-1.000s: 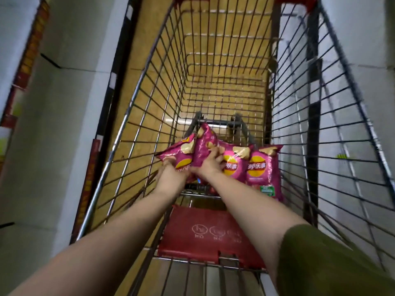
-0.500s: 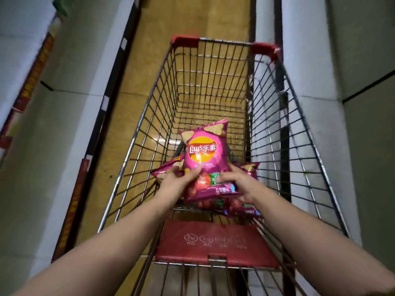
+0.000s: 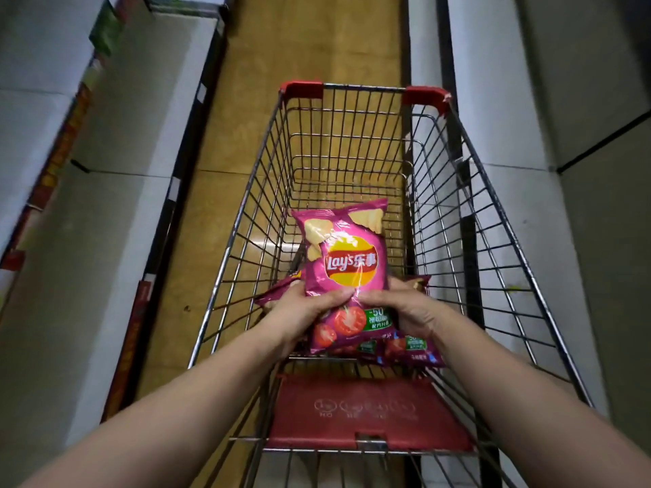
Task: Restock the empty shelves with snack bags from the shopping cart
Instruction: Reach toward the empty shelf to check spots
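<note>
Pale left shelves (image 3: pixel 105 213) lay across a strip of brown floor (image 3: pixel 299 47) from the cart (image 3: pixel 475 241). The right shelves (image 3: pixel 521 142) stood just beside its wire wall. The cart pointed straight away from the person, with bare wire at its far end and a red flap (image 3: pixel 366 413) folded down at its near end.

A pink bag (image 3: pixel 347 272) sat at the cart's near end, just beyond the flap. It was raised over other bags (image 3: pixel 414 350) that lay on the cart's bottom. Its long axis ran along the cart's length, with the top seam toward the far end and the printed face turned up. Whether it had risen above the cart's rim could not be told.

Both bare forearms reached in over the flap and met at the bag's lower half. The left hand (image 3: pixel 303 315) gripped the edge nearer the cart's left wall, thumb laid across the front. The right hand (image 3: pixel 408 311) gripped the opposite edge in the same way. Its fingers were hidden behind the bag, so whether it also held the bags beneath was unclear.

The coming move probably turned on this: the shelves lay sideways from the bag, beyond the cart's walls, so the bag had to rise before it swung across. The right hand was nearer the closer shelves.
</note>
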Demonstrator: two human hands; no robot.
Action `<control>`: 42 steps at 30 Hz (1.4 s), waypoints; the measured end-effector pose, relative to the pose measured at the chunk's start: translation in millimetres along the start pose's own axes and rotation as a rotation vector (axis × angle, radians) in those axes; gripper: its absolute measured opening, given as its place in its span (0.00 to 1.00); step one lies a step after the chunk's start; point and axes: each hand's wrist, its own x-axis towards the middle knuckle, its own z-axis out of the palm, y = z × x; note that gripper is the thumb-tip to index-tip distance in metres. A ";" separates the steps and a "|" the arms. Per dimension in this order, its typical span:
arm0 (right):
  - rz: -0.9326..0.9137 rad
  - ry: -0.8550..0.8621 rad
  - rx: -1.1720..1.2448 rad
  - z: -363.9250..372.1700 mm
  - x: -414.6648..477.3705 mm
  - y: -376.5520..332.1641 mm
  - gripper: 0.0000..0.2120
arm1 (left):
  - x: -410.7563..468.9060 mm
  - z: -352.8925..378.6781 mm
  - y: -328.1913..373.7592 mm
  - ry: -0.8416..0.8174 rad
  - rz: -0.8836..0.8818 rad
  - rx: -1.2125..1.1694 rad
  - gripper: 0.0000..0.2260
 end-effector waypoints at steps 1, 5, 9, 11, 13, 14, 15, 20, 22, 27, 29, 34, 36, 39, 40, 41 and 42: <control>0.000 0.027 0.010 -4.0 1.8 5.7 0.44 | 4.1 2.8 -2.7 -0.010 -0.005 0.012 0.19; -0.037 0.243 0.098 -30.5 10.7 30.4 0.37 | 31.2 0.4 -14.0 0.024 -0.080 0.065 0.33; -0.028 0.358 0.072 -61.3 7.1 50.8 0.31 | 79.4 -27.9 -39.7 0.513 -0.082 0.867 0.40; 0.016 0.378 0.057 -73.7 6.6 64.7 0.34 | 97.9 -40.3 -52.6 0.599 -0.051 1.156 0.37; 0.061 0.389 0.066 -79.8 6.9 76.9 0.34 | 110.8 -48.7 -62.3 0.542 -0.083 1.438 0.38; 0.076 0.393 0.065 -81.1 6.8 81.2 0.33 | 117.2 -52.0 -67.0 0.513 -0.127 1.541 0.39; 0.084 0.392 0.059 -82.8 7.1 84.9 0.33 | 121.0 -53.1 -70.1 0.508 -0.166 1.595 0.40; 0.115 0.349 0.006 -81.9 6.9 88.2 0.34 | 119.9 -47.2 -77.0 0.495 -0.061 1.738 0.32; 0.109 0.334 -0.013 -78.8 6.5 83.8 0.40 | 110.8 -42.8 -77.3 0.432 -0.004 1.646 0.28; 0.021 0.248 -0.010 -68.2 -8.1 60.1 0.36 | 81.4 -21.3 -37.8 0.397 0.034 1.320 0.10; -0.013 0.200 -0.009 -62.5 -17.6 46.3 0.34 | 66.9 -12.5 -6.8 0.334 0.033 1.292 0.11; -0.042 0.131 0.022 -45.5 -49.9 8.2 0.43 | 21.0 7.2 65.3 0.111 0.055 1.089 0.20; -0.075 0.136 0.051 -36.5 -68.4 -9.9 0.46 | -2.0 13.7 88.3 -0.025 0.040 0.946 0.18; -0.075 0.078 0.092 -25.3 -98.3 -37.7 0.47 | -32.0 17.6 113.0 -0.180 0.065 0.839 0.16; -0.065 0.062 0.084 -21.8 -107.1 -45.1 0.48 | -40.0 18.5 119.5 -0.214 0.083 0.834 0.17; -0.058 0.049 0.079 -18.9 -115.1 -50.8 0.49 | -48.4 19.4 125.1 -0.239 0.097 0.842 0.17; -0.058 0.038 0.083 -15.7 -122.3 -54.9 0.49 | -56.0 20.7 130.1 -0.261 0.106 0.852 0.18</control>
